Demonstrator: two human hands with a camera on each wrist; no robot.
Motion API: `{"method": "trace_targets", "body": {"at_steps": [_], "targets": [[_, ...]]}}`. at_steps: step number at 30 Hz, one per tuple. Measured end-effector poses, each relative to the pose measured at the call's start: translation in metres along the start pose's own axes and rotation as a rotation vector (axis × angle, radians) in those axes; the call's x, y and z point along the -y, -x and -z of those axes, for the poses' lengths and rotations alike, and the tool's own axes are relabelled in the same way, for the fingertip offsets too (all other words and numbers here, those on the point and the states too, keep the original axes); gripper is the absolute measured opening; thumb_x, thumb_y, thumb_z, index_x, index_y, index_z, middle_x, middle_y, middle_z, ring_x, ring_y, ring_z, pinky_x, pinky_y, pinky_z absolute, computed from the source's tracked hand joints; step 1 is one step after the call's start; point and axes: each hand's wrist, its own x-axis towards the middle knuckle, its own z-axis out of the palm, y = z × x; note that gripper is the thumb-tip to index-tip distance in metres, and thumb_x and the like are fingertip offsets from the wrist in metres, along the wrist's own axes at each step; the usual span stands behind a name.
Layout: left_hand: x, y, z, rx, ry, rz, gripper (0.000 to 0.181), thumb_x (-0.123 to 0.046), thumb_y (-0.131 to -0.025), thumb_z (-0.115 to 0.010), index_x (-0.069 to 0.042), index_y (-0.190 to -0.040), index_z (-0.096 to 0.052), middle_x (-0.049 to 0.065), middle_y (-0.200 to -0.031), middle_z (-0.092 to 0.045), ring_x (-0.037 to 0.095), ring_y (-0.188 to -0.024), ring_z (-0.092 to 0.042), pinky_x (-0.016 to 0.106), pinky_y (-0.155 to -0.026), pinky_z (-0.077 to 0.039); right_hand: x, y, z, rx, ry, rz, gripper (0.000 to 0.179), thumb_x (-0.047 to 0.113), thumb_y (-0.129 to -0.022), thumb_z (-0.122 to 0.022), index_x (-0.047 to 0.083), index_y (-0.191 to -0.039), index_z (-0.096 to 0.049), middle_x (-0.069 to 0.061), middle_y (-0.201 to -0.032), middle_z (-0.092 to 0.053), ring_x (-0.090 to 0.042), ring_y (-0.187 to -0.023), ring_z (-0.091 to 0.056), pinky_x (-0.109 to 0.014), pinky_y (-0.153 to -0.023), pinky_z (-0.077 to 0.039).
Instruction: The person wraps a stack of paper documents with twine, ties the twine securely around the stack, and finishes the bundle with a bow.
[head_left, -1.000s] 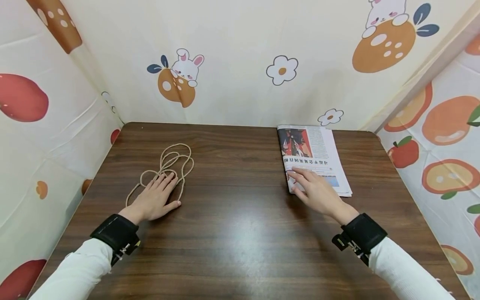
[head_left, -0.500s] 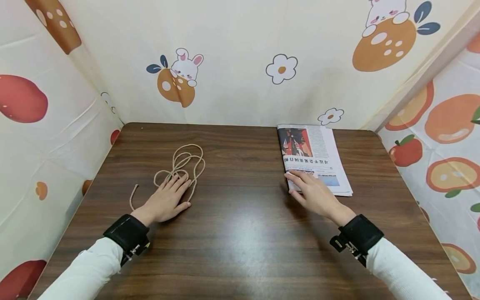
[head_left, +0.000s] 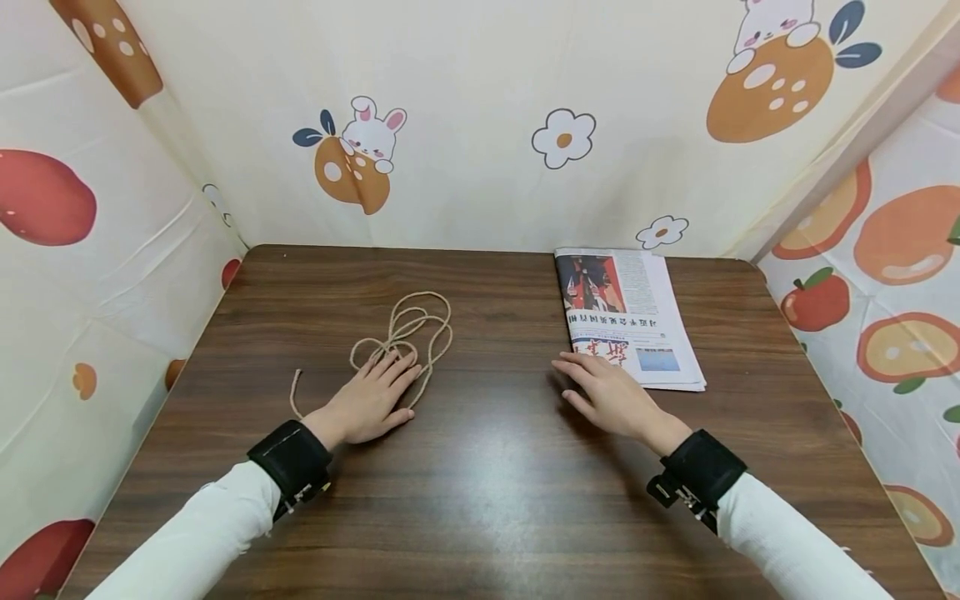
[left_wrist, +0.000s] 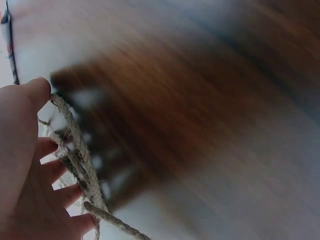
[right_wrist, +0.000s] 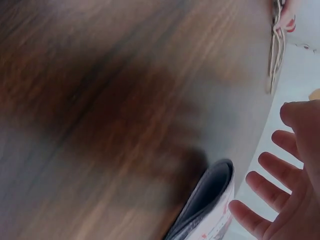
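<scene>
A thin beige rope (head_left: 442, 329) lies in loose loops on the left half of the brown table (head_left: 480, 500). My left hand (head_left: 367, 402) rests on it, palm down with fingers spread. In the left wrist view the rope (left_wrist: 80, 150) runs under the thumb and fingers, which are not curled round it. A folded newspaper (head_left: 652, 325) lies at the back right of the table. By its near left corner is my right hand (head_left: 611, 396), fingers extended and holding nothing. The right wrist view shows the newspaper's folded edge (right_wrist: 200, 205) beside and apart from those fingers.
A pale patterned cloth (head_left: 480, 167) hangs behind the table's back edge. More printed cloth stands along the left side (head_left: 150, 275) and right side (head_left: 885, 350). A black band with a small device sits on each wrist.
My left hand has slid to the right, pushing the rope with it across the table. My right hand has drawn off the newspaper, slightly left and nearer. The newspaper has stayed in place.
</scene>
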Motion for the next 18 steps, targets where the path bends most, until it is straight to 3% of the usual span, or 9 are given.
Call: {"method": "trace_targets", "body": {"at_steps": [9, 18], "targets": [[-0.025, -0.014, -0.001, 0.066, -0.039, -0.099, 0.064, -0.042, -0.092, -0.050, -0.008, -0.143, -0.030, 0.014, -0.151, -0.022, 0.036, -0.138, -0.018, 0.055, -0.106, -0.020, 0.006, -0.005, -0.008, 0.033, 0.016, 0.019, 0.042, 0.024, -0.087, -0.062, 0.008, -0.126, -0.055, -0.013, -0.126, -0.054, -0.029, -0.111, -0.054, -0.047, -0.087, -0.044], [-0.052, -0.022, -0.001, 0.070, -0.115, -0.209, 0.065, -0.046, -0.092, -0.047, -0.009, -0.143, -0.031, 0.013, -0.150, -0.024, 0.034, -0.138, -0.021, 0.053, -0.106, -0.024, 0.008, -0.014, -0.010, 0.016, -0.006, 0.033, 0.038, 0.023, -0.086, -0.063, 0.008, -0.121, -0.059, -0.012, -0.123, -0.056, -0.028, -0.111, -0.054, -0.046, -0.091, -0.043]]}}
